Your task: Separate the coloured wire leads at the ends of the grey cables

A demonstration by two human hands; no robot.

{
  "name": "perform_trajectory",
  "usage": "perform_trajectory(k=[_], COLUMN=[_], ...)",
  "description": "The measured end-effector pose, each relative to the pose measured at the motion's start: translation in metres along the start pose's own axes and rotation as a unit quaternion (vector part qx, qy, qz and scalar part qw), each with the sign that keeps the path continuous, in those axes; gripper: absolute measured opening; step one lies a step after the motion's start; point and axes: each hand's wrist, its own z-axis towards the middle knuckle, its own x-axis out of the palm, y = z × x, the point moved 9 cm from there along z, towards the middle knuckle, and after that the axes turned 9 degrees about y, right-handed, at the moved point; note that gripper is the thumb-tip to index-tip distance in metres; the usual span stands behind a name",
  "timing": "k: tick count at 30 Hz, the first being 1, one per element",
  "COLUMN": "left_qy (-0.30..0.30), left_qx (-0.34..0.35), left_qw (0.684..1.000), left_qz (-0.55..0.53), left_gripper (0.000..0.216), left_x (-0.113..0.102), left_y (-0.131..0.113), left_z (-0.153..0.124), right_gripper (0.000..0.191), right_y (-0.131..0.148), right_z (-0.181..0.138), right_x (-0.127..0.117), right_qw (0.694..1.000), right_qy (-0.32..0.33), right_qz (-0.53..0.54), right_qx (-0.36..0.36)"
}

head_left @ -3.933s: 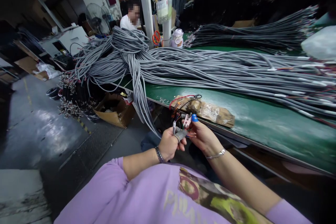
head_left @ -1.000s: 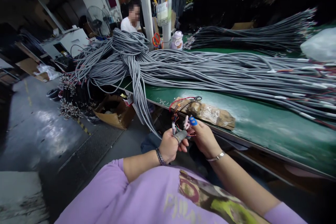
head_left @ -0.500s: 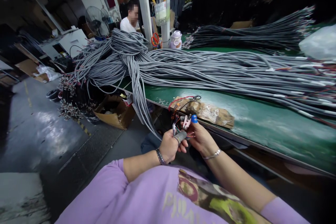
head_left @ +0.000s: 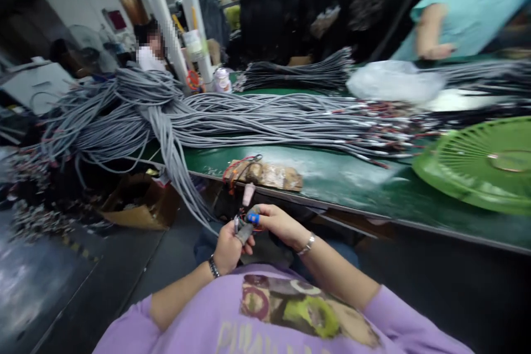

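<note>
My left hand [head_left: 229, 248] is closed around the end of a grey cable, a grey cover on its thumb. Thin coloured wires [head_left: 240, 214] fan out from that end. My right hand [head_left: 277, 224], with blue tape on one digit, is pinched at these wires, close against the left hand; its fingertips are partly hidden. Just above the hands is a pale pink clip [head_left: 248, 194], apparently apart from the fingers. Behind it, a worn wooden block [head_left: 274, 176] with red and black leads lies at the table edge.
A large bundle of grey cables [head_left: 249, 121] stretches along the green table [head_left: 332, 171], part of it drooping over the edge to my left. A green basket [head_left: 468, 166] stands at right, near a plastic bag [head_left: 396, 82]. A cardboard box [head_left: 139, 202] is below left. Two people are beyond the table.
My view has swung right, bringing in the green basket and a person in turquoise. My right hand has left the pink clip and moved onto the wires beside my left hand.
</note>
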Motion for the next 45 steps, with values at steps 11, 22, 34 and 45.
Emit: perform_trajectory(k=[11, 22, 34, 45], left_qy=[0.13, 0.049, 0.143, 0.012], left_qx=[-0.067, -0.016, -0.063, -0.037], left_qw=[0.984, 0.999, 0.98, 0.996], left_qz=[0.097, 0.017, 0.125, -0.082], left_gripper=[0.031, 0.041, 0.041, 0.046], left_x=[0.02, 0.002, 0.01, 0.006], left_y=[0.01, 0.002, 0.014, -0.003], left_z=[0.002, 0.012, 0.004, -0.004], right_gripper=[0.029, 0.041, 0.032, 0.046], right_y=[0.027, -0.005, -0.011, -0.009], right_z=[-0.015, -0.033, -0.007, -0.022], right_x=[0.006, -0.02, -0.012, -0.025], right_qw=[0.965, 0.972, 0.989, 0.985], right_qy=[0.0, -0.156, -0.098, -0.171], right_qz=[-0.246, -0.087, -0.111, -0.008], right_qx=[-0.093, -0.152, -0.014, -0.018])
